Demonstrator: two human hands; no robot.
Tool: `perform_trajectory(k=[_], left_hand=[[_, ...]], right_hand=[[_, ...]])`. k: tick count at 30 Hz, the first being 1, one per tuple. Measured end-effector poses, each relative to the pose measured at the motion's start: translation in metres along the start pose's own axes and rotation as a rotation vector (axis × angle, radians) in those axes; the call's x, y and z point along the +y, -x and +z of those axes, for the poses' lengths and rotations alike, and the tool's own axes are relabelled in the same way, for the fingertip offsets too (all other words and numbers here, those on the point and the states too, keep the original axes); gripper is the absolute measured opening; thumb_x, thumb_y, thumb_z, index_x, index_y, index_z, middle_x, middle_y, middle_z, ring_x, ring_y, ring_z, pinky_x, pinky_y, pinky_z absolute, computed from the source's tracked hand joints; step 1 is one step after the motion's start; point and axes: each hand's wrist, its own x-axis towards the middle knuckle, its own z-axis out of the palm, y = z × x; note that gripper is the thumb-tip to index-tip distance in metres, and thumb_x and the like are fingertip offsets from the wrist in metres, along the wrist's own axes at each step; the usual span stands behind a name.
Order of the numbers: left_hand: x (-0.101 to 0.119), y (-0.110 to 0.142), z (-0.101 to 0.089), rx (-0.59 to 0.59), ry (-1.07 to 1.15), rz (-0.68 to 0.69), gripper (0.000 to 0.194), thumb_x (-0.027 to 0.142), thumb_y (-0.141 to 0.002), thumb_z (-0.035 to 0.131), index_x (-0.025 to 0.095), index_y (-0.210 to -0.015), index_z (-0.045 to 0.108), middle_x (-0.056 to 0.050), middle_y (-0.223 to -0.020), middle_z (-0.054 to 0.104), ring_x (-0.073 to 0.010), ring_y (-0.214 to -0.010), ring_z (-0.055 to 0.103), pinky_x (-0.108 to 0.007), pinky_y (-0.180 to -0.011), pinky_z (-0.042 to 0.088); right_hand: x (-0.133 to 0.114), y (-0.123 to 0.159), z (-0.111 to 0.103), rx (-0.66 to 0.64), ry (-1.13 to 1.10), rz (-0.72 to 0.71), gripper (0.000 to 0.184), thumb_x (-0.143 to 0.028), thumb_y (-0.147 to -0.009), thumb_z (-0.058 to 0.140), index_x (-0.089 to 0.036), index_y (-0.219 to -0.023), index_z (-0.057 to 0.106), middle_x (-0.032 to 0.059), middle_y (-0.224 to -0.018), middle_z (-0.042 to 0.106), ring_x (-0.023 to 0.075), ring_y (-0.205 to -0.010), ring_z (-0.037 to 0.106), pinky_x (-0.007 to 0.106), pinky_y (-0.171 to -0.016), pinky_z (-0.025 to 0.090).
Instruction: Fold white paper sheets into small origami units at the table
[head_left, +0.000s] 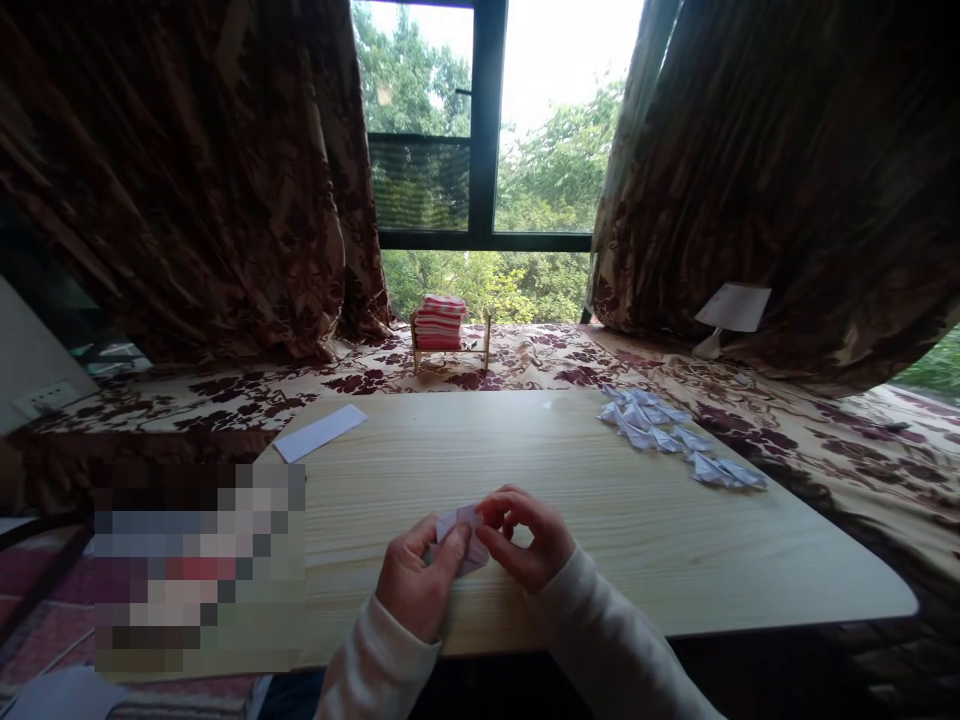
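My left hand (417,582) and my right hand (527,538) meet over the near edge of a pale wooden table (600,500). Both pinch a small folded piece of white paper (459,524) held between them, the left from below, the right from the upper right side. The fingers of both hands are curled closed on it. Part of the paper is hidden behind my fingers.
Several finished folded white paper shapes (679,438) lie in a row at the table's far right. A flat strip of white paper (320,432) lies at the far left corner. A small wooden rack with striped cloth (440,325) stands by the window. Floral fabric surrounds the table.
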Motion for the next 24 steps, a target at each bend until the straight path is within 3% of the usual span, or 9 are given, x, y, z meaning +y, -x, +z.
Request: perform_trajectory(k=[11,19,24], left_hand=[[0.005,-0.001,-0.005,-0.118,-0.048,0.026,0.02,0.027,-0.073,0.051,0.013,-0.064,0.063,-0.002,-0.063,0.06,-0.0153,-0.063,0.054,-0.023,-0.06,0.043],[0.005,-0.001,-0.004,-0.11,-0.065,0.019,0.018,0.027,-0.07,0.054,0.014,-0.066,0.066,-0.002,-0.065,0.064,-0.0173,-0.066,0.057,-0.025,-0.063,0.044],[0.003,-0.002,-0.004,-0.118,-0.065,0.019,0.02,0.029,-0.07,0.055,0.014,-0.062,0.064,-0.004,-0.065,0.065,-0.0192,-0.068,0.058,-0.027,-0.064,0.045]], right_hand=[[-0.004,-0.002,-0.005,-0.082,0.09,0.014,0.009,-0.01,-0.068,0.053,-0.018,-0.068,0.056,-0.001,-0.063,0.052,0.0089,-0.051,0.048,0.02,-0.045,0.04],[-0.034,-0.022,-0.025,-0.363,0.659,-0.308,0.013,-0.01,-0.072,0.051,-0.02,-0.07,0.06,0.0013,-0.065,0.058,0.0135,-0.063,0.05,0.023,-0.056,0.037],[-0.041,-0.026,-0.026,-0.417,0.811,-0.405,0.017,-0.012,-0.075,0.049,-0.019,-0.066,0.06,0.0016,-0.063,0.057,0.0139,-0.06,0.045,0.025,-0.053,0.033]])
